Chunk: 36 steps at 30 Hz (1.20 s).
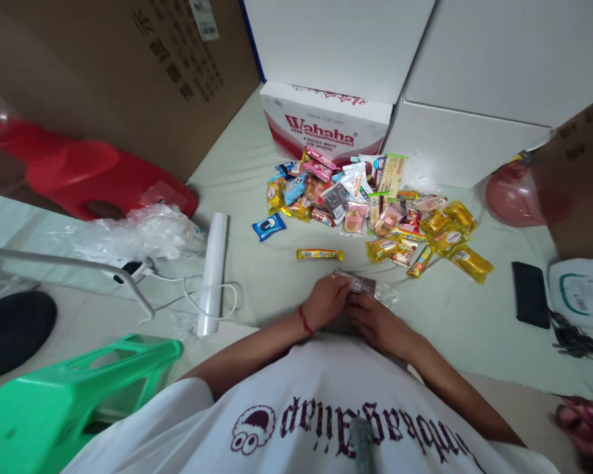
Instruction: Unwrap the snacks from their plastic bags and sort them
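Both hands, left hand (327, 301) and right hand (375, 321), grasp a small snack packet (356, 283) close to the body. Beyond lies a yellow bar (319, 254), then the snack pile (375, 204) before the Wahaha box (326, 122). A phone (530, 294) lies to the right.

Soft, even indoor light, faintly washed out, casts only weak shadows. The white boxes (479, 72) nearly blow out. Wide-lens distortion bends the edges, where the green stool (64, 401) blurs.
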Each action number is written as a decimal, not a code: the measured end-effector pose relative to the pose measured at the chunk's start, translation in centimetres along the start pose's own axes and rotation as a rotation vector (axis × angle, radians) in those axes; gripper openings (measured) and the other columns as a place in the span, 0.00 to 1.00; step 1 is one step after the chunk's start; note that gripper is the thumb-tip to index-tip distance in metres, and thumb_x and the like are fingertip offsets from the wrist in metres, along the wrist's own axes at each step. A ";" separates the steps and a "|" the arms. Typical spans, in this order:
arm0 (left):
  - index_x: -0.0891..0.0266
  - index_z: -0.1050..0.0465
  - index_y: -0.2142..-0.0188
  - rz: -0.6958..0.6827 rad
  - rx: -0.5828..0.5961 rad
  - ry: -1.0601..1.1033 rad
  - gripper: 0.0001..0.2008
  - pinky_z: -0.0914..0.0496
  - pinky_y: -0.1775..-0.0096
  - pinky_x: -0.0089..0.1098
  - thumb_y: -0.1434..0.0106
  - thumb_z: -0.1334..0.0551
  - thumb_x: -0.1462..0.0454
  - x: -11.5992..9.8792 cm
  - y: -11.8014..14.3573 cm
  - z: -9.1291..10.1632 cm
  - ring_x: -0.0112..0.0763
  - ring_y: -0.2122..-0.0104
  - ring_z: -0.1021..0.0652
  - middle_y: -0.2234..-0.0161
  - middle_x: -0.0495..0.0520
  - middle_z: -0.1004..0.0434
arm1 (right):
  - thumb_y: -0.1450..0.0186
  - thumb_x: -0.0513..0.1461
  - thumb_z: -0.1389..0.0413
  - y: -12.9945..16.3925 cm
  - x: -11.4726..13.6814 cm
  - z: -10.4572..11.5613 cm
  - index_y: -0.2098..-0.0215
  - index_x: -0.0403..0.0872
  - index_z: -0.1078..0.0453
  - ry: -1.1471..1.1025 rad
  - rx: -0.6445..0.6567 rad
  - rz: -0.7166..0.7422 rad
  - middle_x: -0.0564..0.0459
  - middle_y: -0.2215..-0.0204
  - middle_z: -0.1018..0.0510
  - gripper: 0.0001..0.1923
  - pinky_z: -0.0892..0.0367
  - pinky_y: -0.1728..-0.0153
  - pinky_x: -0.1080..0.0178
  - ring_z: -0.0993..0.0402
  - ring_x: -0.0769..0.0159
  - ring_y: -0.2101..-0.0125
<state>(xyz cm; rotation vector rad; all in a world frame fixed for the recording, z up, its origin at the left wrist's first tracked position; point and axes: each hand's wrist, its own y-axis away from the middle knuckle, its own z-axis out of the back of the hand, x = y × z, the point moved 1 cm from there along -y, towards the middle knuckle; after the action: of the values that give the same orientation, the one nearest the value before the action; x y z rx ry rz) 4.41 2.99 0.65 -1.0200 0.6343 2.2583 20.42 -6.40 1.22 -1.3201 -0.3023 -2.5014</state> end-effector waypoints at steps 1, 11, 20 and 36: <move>0.59 0.19 0.55 -0.034 -0.007 -0.127 0.17 0.28 0.56 0.36 0.33 0.46 0.71 -0.2 0.0 -0.4 0.38 0.58 0.21 0.60 0.56 0.18 | 0.25 0.42 0.52 0.6 -0.4 0.8 0.47 0.54 0.23 -0.004 -0.072 -0.009 0.46 0.51 0.21 0.17 0.31 0.48 0.54 0.27 0.56 0.51; 0.49 0.19 0.49 -0.011 -0.125 -0.511 0.14 0.33 0.65 0.37 0.30 0.40 0.63 -0.4 0.7 -1.8 0.44 0.56 0.27 0.60 0.57 0.24 | 0.34 0.41 0.44 3.5 -4.1 1.6 0.64 0.49 0.27 0.414 -0.488 -0.435 0.38 0.50 0.26 0.05 0.34 0.47 0.46 0.33 0.46 0.48; 0.55 0.18 0.57 -0.129 -0.134 -0.519 0.12 0.35 0.55 0.45 0.29 0.42 0.62 -0.2 1.1 -1.6 0.46 0.56 0.29 0.61 0.60 0.24 | 0.28 0.41 0.53 -2.6 -0.4 0.2 0.64 0.50 0.34 0.079 -0.318 -0.443 0.53 0.71 0.24 0.09 0.35 0.65 0.63 0.27 0.62 0.69; 0.59 0.27 0.61 -0.219 -0.361 0.055 0.06 0.28 0.47 0.43 0.33 0.43 0.64 0.5 1.6 -1.5 0.40 0.50 0.25 0.51 0.60 0.26 | 0.29 0.61 0.53 -0.7 0.8 -2.6 0.57 0.51 0.28 -0.697 -0.556 -0.480 0.49 0.61 0.22 0.25 0.24 0.61 0.57 0.23 0.59 0.63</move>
<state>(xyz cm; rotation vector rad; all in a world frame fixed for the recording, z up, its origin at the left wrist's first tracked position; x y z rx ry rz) 3.84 1.07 -0.34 -1.2590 0.1251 2.1977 17.73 -6.67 0.35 -2.6142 -0.0562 -2.4760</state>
